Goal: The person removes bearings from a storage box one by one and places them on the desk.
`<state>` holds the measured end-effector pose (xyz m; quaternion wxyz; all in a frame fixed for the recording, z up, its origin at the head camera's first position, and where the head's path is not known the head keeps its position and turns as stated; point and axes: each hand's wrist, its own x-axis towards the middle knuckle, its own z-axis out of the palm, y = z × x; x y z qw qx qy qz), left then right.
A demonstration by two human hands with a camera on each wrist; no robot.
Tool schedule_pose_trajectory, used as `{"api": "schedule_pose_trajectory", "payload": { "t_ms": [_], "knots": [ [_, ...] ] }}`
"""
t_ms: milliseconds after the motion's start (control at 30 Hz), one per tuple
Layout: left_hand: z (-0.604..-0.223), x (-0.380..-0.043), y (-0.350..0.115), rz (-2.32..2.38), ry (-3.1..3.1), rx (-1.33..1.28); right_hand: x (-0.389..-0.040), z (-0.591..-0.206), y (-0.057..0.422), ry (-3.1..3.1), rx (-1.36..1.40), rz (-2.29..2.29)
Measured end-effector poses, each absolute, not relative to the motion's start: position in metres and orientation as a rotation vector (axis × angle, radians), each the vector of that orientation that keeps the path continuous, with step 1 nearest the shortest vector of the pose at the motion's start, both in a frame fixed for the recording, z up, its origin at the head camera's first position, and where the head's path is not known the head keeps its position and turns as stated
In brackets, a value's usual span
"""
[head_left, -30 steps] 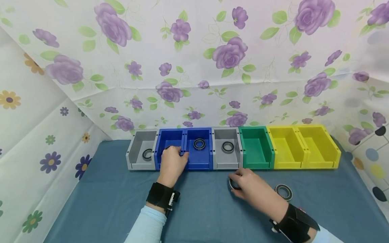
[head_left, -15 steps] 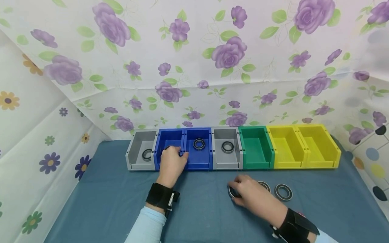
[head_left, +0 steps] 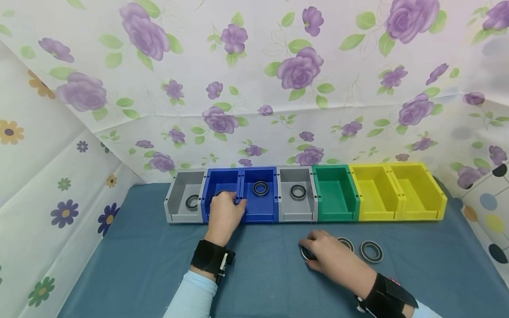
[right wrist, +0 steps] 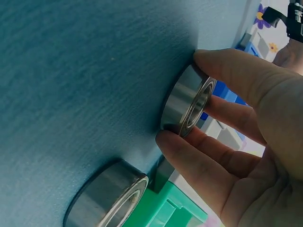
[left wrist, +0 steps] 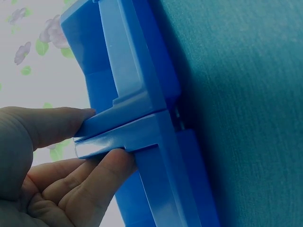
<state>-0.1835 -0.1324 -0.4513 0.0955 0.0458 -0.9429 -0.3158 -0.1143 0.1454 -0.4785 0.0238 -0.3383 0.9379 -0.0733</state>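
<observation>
In the head view my left hand reaches to the front of two adjoining blue bins. Thumb and fingers pinch their paired walls, as the left wrist view shows from close up. My right hand holds a ball bearing at the blue cloth, thumb on one side of the metal ring and fingertips on the other. Just beside it lies a second bearing; the right hand partly covers that one in the head view. A third bearing lies flat further right.
Bearings lie in the left grey bin, the right blue bin and the middle grey bin. A dark edge shows past the left hand in the other blue bin. Green and yellow bins continue the row before a flowered curtain.
My right hand has come slightly down towards me with the bearing, and the bearing beside it has come into sight. The left hand stays on the blue bins.
</observation>
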Motion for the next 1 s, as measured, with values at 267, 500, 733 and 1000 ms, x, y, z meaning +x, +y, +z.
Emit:
{"api": "schedule_pose_trajectory", "payload": {
  "t_ms": [267, 500, 733, 1000],
  "knots": [
    [-0.45, -0.183, -0.133, -0.921, -2.791, 0.128, -0.115, -0.48, 0.146, 2.925, -1.021, -0.236],
    [-0.451, -0.184, -0.133, -0.929, -2.791, 0.121, -0.122, -0.466, 0.152, 2.911, -0.934, -0.327],
    [-0.451, -0.184, -0.133, -0.918, -2.789, 0.117, -0.149, -0.424, 0.177, 3.068, -0.85, -0.44],
    [-0.452, -0.184, -0.133, -0.932, -2.793, 0.125, -0.184, -0.39, 0.217, 3.2, -0.449, -0.679]
  ]
}}
